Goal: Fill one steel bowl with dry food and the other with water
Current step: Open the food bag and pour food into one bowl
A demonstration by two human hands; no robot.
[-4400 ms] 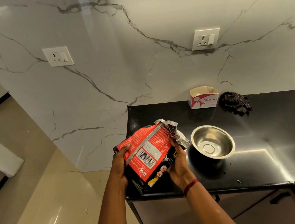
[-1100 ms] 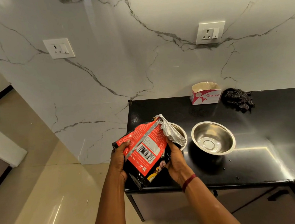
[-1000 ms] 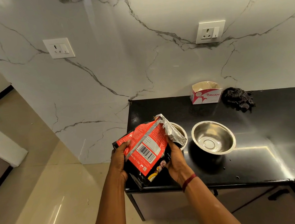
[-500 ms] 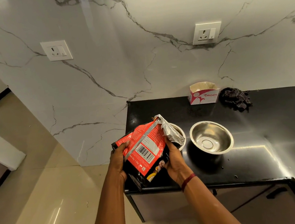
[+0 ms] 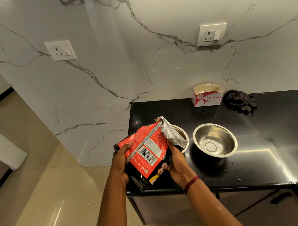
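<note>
- Dry food pouch (image 5: pixel 148 154): red and black laminated film with a silver foil lining, barcode panel facing the camera. It is held above the near left corner of the table (image 5: pixel 256 166), tilted, with the torn mouth uppermost and leaning over the left steel bowl. Handling, as judged: soft-walled, crinkly and slick, with loose contents apt to shift; not fragile. Best taken by both side edges, low on the body, so the mouth can be steered.
- Left hand (image 5: pixel 120 163): clamped on the pouch's left edge, thumb across the front face, fingers behind.
- Right hand (image 5: pixel 178 161): clamped on the pouch's right edge just below the foil mouth, apart from the left hand. Red thread band (image 5: pixel 191 182) at the wrist.
- Left steel bowl (image 5: pixel 183 134): on the table, mostly hidden behind the foil mouth. Only a rim arc and a slice of the inside show; contents cannot be told.
- Right steel bowl (image 5: pixel 215 139): polished, round, flat-bottomed, upright just beside the left one, nothing visible inside. Judged light, rigid and likely to slide on glossy stone; take by the rim.
- Tissue carton (image 5: pixel 207 95): white and red, top torn open, at the back against the marble wall (image 5: pixel 141 69).
- Dark checked cloth (image 5: pixel 240 101): bunched, just right of the carton.
</note>
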